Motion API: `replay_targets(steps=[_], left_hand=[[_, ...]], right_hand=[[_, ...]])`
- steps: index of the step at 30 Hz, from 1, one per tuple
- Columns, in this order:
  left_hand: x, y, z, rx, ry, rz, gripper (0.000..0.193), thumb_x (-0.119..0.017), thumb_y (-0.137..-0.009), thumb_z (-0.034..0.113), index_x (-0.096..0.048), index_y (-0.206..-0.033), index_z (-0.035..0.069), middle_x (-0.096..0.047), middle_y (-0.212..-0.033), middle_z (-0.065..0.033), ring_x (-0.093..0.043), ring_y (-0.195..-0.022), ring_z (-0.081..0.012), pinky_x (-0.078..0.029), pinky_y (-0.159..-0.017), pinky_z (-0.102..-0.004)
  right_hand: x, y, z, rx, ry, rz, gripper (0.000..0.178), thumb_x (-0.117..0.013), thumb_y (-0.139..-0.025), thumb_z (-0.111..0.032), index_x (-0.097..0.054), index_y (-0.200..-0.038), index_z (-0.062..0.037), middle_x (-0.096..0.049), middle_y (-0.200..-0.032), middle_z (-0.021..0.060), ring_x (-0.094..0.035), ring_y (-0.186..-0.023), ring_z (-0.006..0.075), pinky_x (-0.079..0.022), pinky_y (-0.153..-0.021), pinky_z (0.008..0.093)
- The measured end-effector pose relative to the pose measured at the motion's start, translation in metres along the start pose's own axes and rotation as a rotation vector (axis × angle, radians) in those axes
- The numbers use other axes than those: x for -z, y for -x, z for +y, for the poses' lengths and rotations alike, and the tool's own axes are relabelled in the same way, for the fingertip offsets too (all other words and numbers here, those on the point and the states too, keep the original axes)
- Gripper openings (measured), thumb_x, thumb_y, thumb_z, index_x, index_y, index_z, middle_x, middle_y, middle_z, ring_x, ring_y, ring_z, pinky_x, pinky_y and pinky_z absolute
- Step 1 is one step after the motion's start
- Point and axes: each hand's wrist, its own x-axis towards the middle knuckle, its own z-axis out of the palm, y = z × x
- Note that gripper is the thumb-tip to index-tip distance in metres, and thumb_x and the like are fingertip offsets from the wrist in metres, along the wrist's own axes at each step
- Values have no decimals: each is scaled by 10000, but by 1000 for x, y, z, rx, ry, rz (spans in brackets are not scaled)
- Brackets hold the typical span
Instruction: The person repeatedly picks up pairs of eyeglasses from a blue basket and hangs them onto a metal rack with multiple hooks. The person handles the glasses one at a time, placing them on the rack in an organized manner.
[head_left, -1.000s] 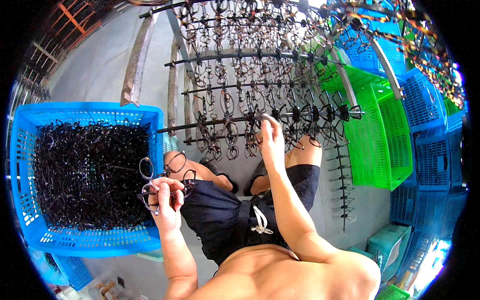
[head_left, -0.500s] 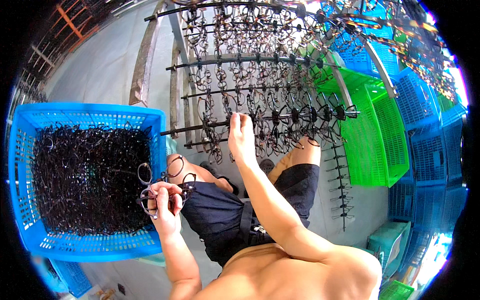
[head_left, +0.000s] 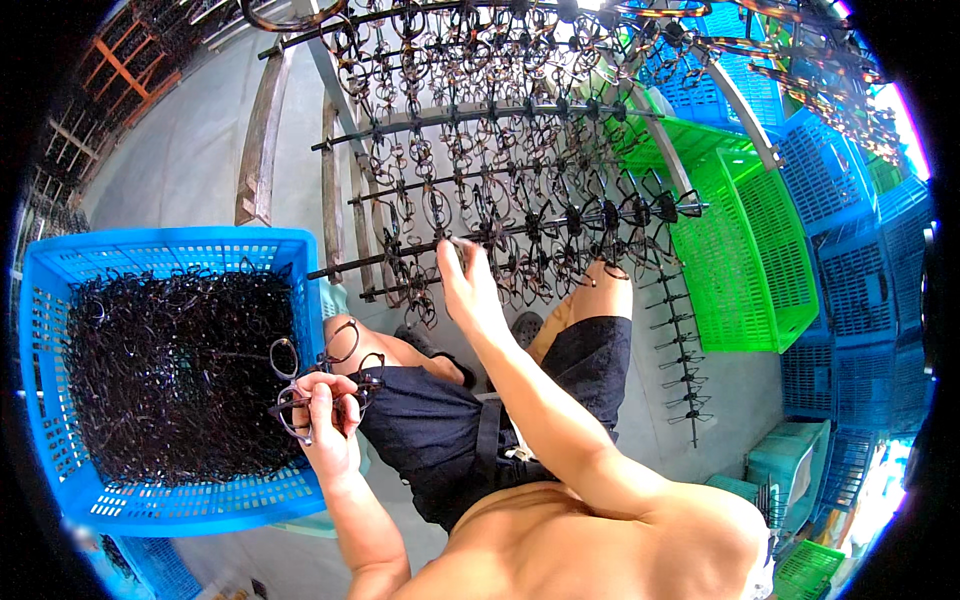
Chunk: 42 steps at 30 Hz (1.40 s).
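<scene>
Many specs [head_left: 535,228] on rack [head_left: 262,150] above grey flr [head_left: 190,170], blue crates [head_left: 862,300] at R.

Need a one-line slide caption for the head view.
Left hand holds eyeglass frames beside a blue basket of dark frames, while the right hand is at a rack bearing more.

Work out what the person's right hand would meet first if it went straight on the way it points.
Most likely the black rod hung with eyeglass frames, just ahead of the right hand; depth is unclear, so they may already be touching.
</scene>
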Motion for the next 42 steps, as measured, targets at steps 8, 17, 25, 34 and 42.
replay_targets(steps=[8,17,25,34,42], left_hand=[[-10,10,6,20,-25,-121,176,-467,-924,233,-502,-882,65,-584,-677,-119,-439,-429,-111,-318,-384,-191],[-36,12,11,40,92,-255,223,-501,-912,282,-502,-877,62,-555,-653,-124,-419,-419,-126,-342,-379,-211],[-44,13,5,297,241,-535,198,-533,-853,190,-536,-793,2,-581,-616,-153,-453,-411,-132,-347,-376,-219],[-71,16,-9,300,-231,-382,143,-568,-888,169,-526,-826,47,-583,-641,-42,-450,-473,-59,-353,-436,-177],[-73,22,-31,-184,-556,-46,255,-528,-911,117,-456,-1139,30,-502,-633,16,-433,-503,-48,-343,-464,-189]], right_hand=[[62,34,31,-100,-222,113,444,-539,-901,-307,-389,-1219,-36,-522,-987,66,-499,-839,136,-425,-738,274],[64,2,34,-128,-507,-48,251,-536,-908,-202,-495,-1096,-40,-525,-889,13,-468,-680,67,-404,-610,201],[83,58,-19,258,-337,-469,302,-483,-900,-175,-473,-1157,-17,-505,-1010,71,-486,-879,142,-406,-785,262],[94,63,-9,-31,-311,-889,265,-580,-896,-196,-497,-1050,4,-603,-838,85,-560,-758,115,-477,-677,275],[91,72,-24,585,407,-698,410,-665,-769,-194,-499,-1127,-81,-560,-957,142,-589,-782,313,-508,-629,371]])
